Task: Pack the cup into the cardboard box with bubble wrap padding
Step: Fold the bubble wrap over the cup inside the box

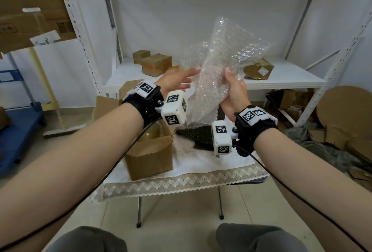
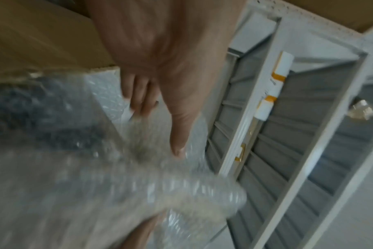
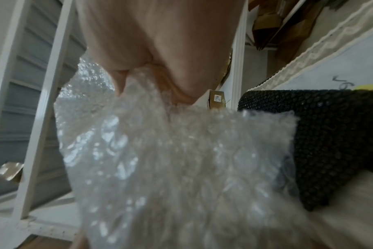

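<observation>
A clear bubble wrap sheet [image 1: 225,60] is held upright above the small table. My right hand [image 1: 233,88] grips its lower right part, and in the right wrist view the bubble wrap [image 3: 170,160] bunches under the right hand [image 3: 160,50]. My left hand [image 1: 181,79] has straight fingers touching the sheet's left edge; the left wrist view shows the left hand [image 2: 170,84] flat, thumb against the bubble wrap [image 2: 117,185]. An open cardboard box [image 1: 151,163] stands on the table under my left wrist. A pale translucent round thing [image 1: 150,133] inside may be the cup, partly hidden.
A black bubble-textured sheet [image 1: 199,133] lies on the white tablecloth [image 1: 201,163] right of the box. Behind, a white shelf [image 1: 281,79] carries small cardboard boxes [image 1: 157,64] and a taped parcel [image 1: 258,69]. Cardboard scraps [image 1: 342,120] pile on the floor at right; a blue cart [image 1: 16,136] stands at left.
</observation>
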Action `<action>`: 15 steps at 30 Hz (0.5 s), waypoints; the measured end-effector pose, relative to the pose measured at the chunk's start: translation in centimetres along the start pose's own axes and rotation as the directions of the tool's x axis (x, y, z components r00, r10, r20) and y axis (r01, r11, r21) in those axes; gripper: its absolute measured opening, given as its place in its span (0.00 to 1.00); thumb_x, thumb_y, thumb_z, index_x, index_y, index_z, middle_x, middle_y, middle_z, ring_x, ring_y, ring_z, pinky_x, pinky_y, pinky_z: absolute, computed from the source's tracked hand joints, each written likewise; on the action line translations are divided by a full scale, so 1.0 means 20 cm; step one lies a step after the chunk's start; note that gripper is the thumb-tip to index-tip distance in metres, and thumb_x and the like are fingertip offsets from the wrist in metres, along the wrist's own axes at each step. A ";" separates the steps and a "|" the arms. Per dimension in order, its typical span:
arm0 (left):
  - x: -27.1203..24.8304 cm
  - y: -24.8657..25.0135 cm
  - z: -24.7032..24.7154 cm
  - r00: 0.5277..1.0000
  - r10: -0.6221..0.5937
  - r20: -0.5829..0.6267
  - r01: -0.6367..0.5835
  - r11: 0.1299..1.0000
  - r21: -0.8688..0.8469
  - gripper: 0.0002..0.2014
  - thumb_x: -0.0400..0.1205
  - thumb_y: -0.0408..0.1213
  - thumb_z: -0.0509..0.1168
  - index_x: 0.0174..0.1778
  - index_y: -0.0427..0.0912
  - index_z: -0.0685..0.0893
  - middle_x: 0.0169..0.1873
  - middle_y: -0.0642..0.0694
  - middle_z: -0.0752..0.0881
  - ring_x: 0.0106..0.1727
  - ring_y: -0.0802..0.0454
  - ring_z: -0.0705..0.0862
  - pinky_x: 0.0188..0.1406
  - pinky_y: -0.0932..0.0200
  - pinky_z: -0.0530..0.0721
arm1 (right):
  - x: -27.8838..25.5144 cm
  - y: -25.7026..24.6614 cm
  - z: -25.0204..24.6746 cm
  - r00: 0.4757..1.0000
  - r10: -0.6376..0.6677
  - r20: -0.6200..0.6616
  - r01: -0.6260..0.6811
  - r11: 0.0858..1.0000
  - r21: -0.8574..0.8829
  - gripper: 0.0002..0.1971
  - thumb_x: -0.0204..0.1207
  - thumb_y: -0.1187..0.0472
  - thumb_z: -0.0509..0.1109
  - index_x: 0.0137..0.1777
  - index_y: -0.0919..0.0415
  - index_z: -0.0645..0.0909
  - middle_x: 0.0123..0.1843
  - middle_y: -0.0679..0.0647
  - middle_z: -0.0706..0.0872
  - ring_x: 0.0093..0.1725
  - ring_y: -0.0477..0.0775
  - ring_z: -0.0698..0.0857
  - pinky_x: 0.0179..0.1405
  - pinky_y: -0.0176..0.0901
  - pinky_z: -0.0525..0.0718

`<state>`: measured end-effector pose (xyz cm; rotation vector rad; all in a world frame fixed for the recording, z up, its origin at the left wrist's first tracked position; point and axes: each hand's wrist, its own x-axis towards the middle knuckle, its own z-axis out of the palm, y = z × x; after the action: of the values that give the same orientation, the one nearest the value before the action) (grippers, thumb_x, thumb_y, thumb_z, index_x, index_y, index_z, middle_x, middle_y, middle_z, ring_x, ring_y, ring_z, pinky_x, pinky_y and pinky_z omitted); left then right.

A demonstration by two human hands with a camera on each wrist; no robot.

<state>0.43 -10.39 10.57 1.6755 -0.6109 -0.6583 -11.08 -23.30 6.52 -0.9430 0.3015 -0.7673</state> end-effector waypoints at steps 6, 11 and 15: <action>-0.03 -0.02 0.00 0.984 -0.099 0.146 0.114 0.988 -0.100 0.49 0.60 0.69 0.78 0.75 0.52 0.71 0.61 0.44 0.88 0.67 0.45 0.84 0.75 0.40 0.74 | -0.02 -0.06 0.00 0.995 0.046 0.085 -0.057 0.990 0.130 0.37 0.74 0.49 0.75 0.79 0.66 0.71 0.76 0.67 0.77 0.75 0.67 0.76 0.77 0.68 0.69; -0.02 -0.02 0.01 0.970 -0.123 0.207 0.145 0.985 -0.093 0.53 0.59 0.72 0.76 0.78 0.53 0.69 0.71 0.47 0.79 0.72 0.45 0.79 0.72 0.37 0.76 | 0.01 -0.06 -0.02 0.979 0.136 0.152 -0.167 0.963 0.211 0.29 0.81 0.45 0.66 0.76 0.63 0.75 0.74 0.67 0.78 0.74 0.69 0.78 0.77 0.70 0.67; -0.03 -0.01 0.03 0.973 -0.040 0.227 0.081 0.981 -0.175 0.24 0.77 0.53 0.74 0.64 0.44 0.80 0.57 0.48 0.86 0.51 0.54 0.88 0.54 0.58 0.86 | 0.05 -0.06 -0.06 0.996 0.060 0.070 -0.071 0.983 0.169 0.37 0.71 0.48 0.76 0.77 0.64 0.74 0.74 0.67 0.79 0.73 0.69 0.79 0.75 0.69 0.71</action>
<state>-0.33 -10.33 10.37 1.4640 -0.6383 -0.9276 -11.65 -25.13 6.90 -0.7900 0.2053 -0.6898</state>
